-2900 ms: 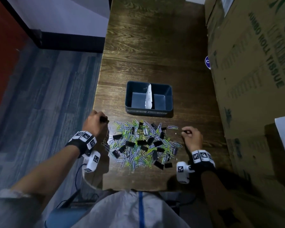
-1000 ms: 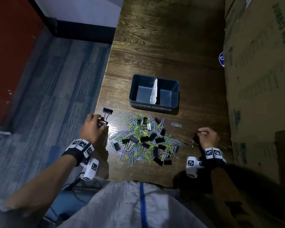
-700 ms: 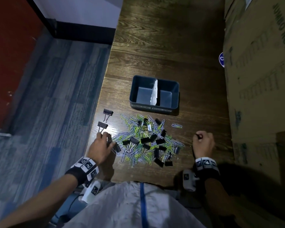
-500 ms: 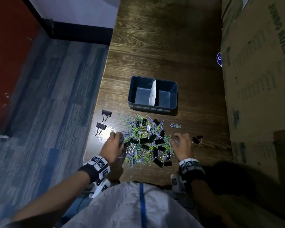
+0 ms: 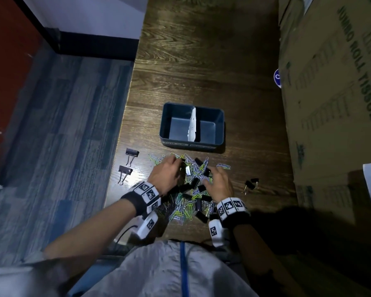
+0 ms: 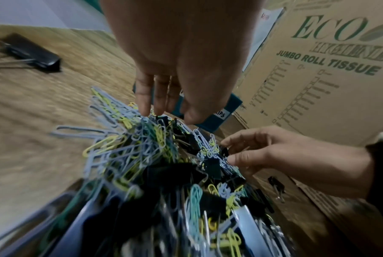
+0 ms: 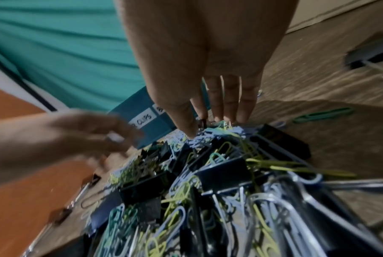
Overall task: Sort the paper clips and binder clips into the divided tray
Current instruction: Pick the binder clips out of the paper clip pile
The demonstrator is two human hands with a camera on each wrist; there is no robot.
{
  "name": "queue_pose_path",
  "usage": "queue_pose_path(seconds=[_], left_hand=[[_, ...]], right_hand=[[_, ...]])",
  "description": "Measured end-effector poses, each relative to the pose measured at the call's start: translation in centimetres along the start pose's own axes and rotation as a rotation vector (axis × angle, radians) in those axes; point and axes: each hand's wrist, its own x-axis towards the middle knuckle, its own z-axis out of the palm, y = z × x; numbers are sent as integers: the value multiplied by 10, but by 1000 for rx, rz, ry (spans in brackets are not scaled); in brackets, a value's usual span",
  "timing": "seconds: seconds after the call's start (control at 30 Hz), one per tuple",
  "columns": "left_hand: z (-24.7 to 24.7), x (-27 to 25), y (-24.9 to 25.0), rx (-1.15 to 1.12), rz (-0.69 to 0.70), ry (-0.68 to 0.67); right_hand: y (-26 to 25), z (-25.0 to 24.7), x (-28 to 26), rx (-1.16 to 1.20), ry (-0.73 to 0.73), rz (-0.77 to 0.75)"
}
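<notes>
A mixed pile of coloured paper clips and black binder clips [image 5: 190, 194] lies on the wooden table in front of the dark blue divided tray [image 5: 220, 127], whose two halves are parted by a white paper strip [image 5: 192, 124]. My left hand [image 5: 178, 166] reaches into the far side of the pile. Its straight fingers [image 6: 145, 104] and thumb touch the clips and grip nothing that I can see. My right hand [image 5: 207, 180] is on the pile's right side. Its thumb and forefinger pinch a small black binder clip [image 6: 224, 151].
Two black binder clips [image 5: 132, 152] [image 5: 124, 170] lie apart at the left, near the table's edge. A few more binder clips [image 5: 252, 183] lie to the right of the pile, and a loose paper clip [image 5: 224, 166] behind it. Large cardboard boxes [image 5: 330, 103] wall the right side.
Both hands set binder clips down beside the pile, left and right, then moved inward. The left hand has gone further into the far part of the pile; the right hand now pinches a clip.
</notes>
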Motion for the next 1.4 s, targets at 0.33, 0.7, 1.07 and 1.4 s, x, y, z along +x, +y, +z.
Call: queue_pose_path(seconds=[0.33, 0.7, 1.07, 1.4], left_hand=[[12, 36, 11, 35, -17, -49], [1, 8, -3, -395, -216, 90], [-39, -26, -80, -446, -314, 332], [-50, -36, -122, 200, -99, -123]], right_hand=[[-12, 5, 7, -49, 47, -68], [-5, -20, 0, 245, 138, -24], [68, -65, 16, 406, 316, 232], [113, -74, 25, 297, 282, 321]])
